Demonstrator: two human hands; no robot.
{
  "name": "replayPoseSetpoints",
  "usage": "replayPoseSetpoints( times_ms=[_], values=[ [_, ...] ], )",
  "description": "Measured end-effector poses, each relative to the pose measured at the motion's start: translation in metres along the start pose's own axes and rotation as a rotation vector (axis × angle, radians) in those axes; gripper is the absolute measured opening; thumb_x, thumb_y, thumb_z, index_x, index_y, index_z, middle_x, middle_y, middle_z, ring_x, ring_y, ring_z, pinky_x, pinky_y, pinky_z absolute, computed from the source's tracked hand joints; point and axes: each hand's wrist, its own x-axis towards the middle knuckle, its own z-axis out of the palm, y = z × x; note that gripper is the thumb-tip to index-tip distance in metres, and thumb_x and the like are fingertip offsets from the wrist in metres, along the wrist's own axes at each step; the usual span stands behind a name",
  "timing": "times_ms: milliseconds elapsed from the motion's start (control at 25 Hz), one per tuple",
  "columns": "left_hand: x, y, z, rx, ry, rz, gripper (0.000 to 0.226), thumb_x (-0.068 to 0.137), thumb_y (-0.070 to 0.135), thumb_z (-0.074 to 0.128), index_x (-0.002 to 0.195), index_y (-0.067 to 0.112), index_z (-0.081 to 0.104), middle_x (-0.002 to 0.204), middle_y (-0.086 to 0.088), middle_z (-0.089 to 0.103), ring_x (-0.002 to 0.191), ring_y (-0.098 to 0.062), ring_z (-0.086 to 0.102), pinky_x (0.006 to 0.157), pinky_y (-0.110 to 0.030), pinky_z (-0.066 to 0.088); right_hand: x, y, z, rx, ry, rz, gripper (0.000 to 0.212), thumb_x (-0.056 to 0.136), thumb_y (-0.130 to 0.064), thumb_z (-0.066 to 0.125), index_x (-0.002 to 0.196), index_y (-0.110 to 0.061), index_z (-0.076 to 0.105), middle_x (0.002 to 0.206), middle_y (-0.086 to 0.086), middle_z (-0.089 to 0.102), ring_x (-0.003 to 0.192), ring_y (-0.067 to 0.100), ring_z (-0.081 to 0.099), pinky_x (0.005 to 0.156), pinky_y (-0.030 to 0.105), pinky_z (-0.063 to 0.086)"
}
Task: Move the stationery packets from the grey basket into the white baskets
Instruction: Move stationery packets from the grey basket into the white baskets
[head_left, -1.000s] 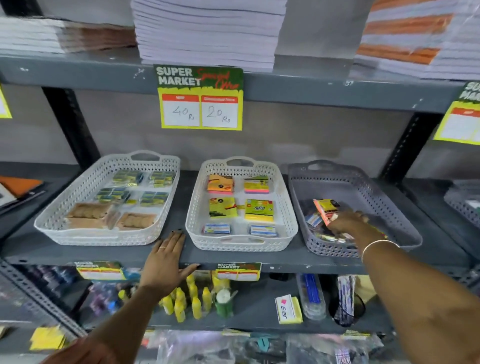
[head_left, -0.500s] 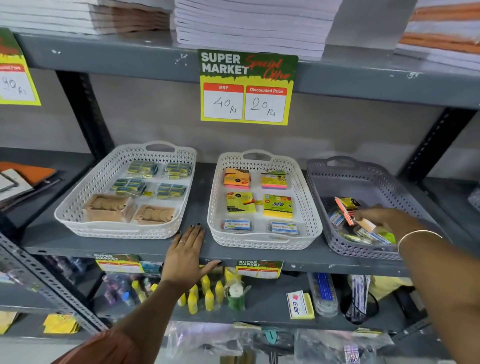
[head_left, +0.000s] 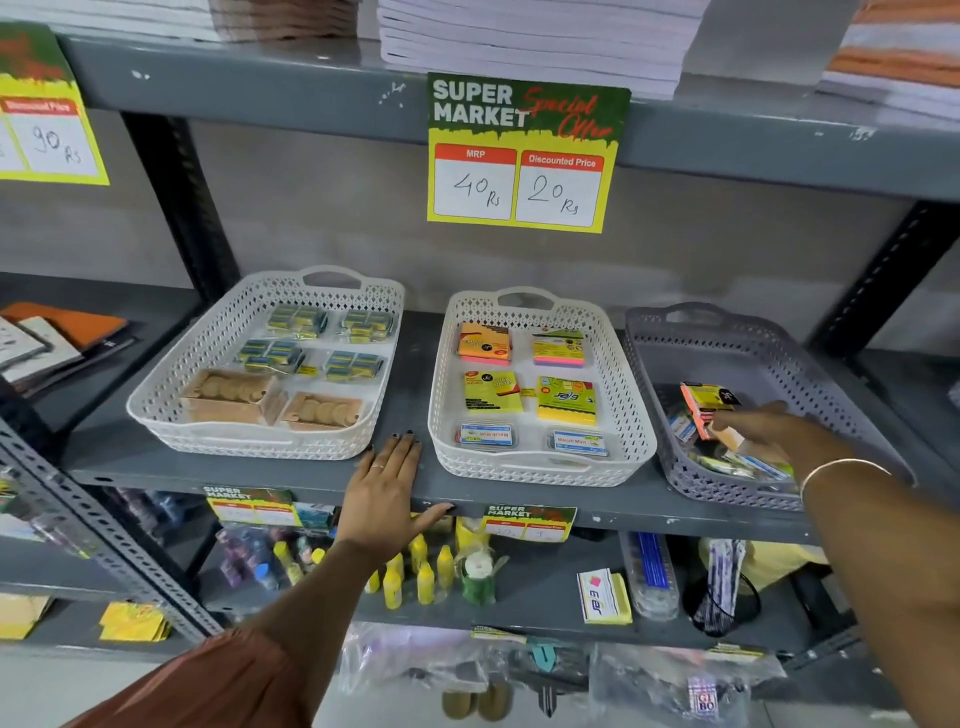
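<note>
At the right of the shelf stands the grey basket with several loose stationery packets piled at its front. My right hand reaches into it, fingers pinched on an orange and yellow sticky-note packet that is tilted upright above the pile. The middle white basket holds sticky-note pads and small label boxes in neat rows. In the left white basket lie green-blue packets and brown packets. My left hand rests flat on the shelf edge between the two white baskets, holding nothing.
A price sign hangs from the upper shelf, which carries stacks of notebooks. The lower shelf holds yellow bottles, a pad and pen packs. A dark upright post stands left of the baskets.
The view has shifted left and closer. My right hand stays in the grey basket on the same packet, and my left hand stays flat on the shelf edge.
</note>
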Motion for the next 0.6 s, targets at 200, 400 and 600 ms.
replayPoseSetpoints(
  times_ms=[200,400,600],
  values=[
    [-0.001,0.001,-0.001,-0.027,0.014,0.003,0.103,0.074,0.080,0.001,0.137,0.007,0.037,0.143,-0.010,0.042,0.132,-0.024,0.037,0.110,-0.043,0.027,0.029,-0.011,-0.005,-0.012,-0.014,-0.034,0.114,0.043,-0.037,0.081,0.138,-0.004,0.026,0.129,0.014,0.047,0.111,0.032,0.048,0.081,0.033,0.050],
    [-0.017,-0.011,-0.016,-0.042,0.066,0.158,0.077,0.086,0.067,0.020,0.130,0.009,0.042,0.132,-0.012,0.054,0.127,-0.023,0.037,0.109,-0.036,0.021,-0.051,-0.090,0.000,0.138,-0.153,-0.239,0.023,0.081,-0.023,0.070,0.086,-0.003,0.061,0.104,0.011,0.054,0.074,0.022,0.057,0.065,0.026,0.053],
    [-0.021,-0.067,-0.062,-0.007,0.251,0.046,0.073,0.088,0.060,0.025,0.130,0.002,0.037,0.133,-0.021,0.050,0.126,-0.030,0.030,0.112,-0.034,0.002,-0.147,-0.191,0.058,-0.007,-0.021,-0.439,0.093,0.064,-0.066,0.068,0.132,-0.008,0.043,0.145,0.021,0.035,0.132,0.032,0.036,0.104,0.036,0.040]
  ],
)
